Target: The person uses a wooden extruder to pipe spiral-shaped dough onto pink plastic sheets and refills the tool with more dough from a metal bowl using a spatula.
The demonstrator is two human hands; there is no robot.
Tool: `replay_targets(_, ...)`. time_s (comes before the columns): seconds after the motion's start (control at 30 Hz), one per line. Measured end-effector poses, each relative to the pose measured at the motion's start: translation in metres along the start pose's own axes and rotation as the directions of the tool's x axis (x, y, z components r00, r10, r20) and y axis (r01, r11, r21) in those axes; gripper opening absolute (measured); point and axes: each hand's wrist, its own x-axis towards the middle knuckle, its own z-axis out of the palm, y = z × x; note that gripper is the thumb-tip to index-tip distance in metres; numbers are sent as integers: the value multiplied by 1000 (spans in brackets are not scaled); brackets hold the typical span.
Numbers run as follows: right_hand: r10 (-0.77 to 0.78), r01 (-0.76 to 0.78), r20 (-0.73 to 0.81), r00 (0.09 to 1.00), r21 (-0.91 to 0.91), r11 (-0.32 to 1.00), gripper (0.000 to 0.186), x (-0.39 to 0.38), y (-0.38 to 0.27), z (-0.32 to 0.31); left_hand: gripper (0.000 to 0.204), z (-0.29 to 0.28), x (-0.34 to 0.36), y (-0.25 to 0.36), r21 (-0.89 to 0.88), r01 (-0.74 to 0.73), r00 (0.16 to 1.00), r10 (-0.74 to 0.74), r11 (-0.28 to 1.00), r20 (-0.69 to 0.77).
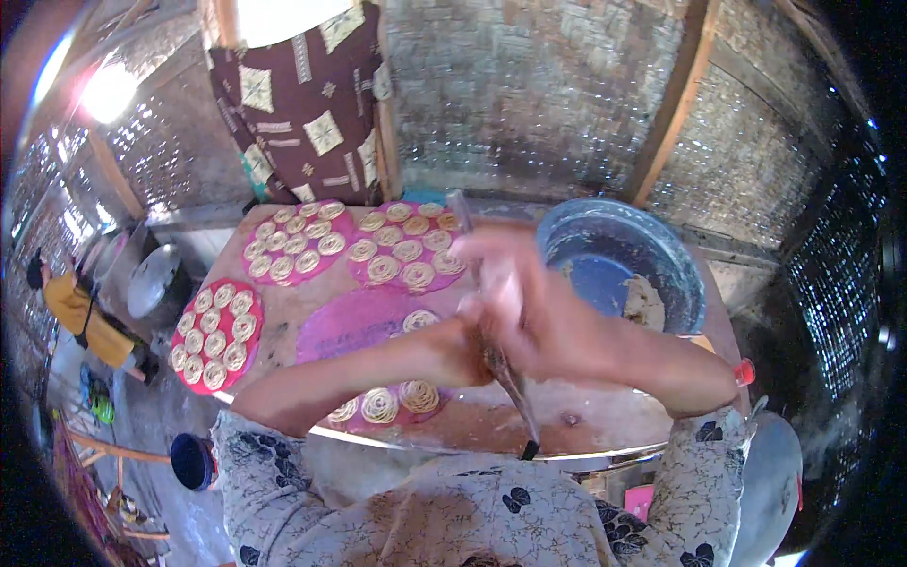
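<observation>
Both hands meet above the middle of the table, blurred by motion, around a long slender tool [515,395] with a pale upper end and a black tip pointing toward me. My left hand [470,342] is closed around its middle. Just above, my right hand [543,307] is closed on its upper part, though the fingers are smeared. Below them lies a pink round sheet [350,317], partly bare, with several coiled dough rounds [380,404] along its near and right sides. My forearms hide part of it.
More pink sheets full of dough coils [295,244] lie at the back and left of the table [274,331]. A large blue basin [619,213] with a dough lump [644,302] stands at the back right. A person in yellow [94,317] is at far left, near a metal pot [159,279].
</observation>
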Motion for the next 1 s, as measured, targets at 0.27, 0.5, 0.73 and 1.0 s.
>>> replay_targets(0.27, 231, 104, -818, 527, 332, 938, 38, -77, 49, -108, 23, -18, 8, -35, -160, 285, 860, -326, 945, -394)
replay_targets(0.5, 363, 574, -930, -54, 269, 774, 22, -87, 121, -114, 42, 19, 123, -3, -499, -639, 512, -160, 586, -844)
replay_targets(0.73, 762, -761, -230, 605, 115, 639, 54, -150, 151, -122, 20, -61, 120, 11, -242, -932, 201, -169, 271, -965)
replay_targets(1.0, 935, -496, 164, 314, -812, 309, 27, -228, 222, -111, 18, -39, 113, -35, -735, -649, 661, -335, 193, -672)
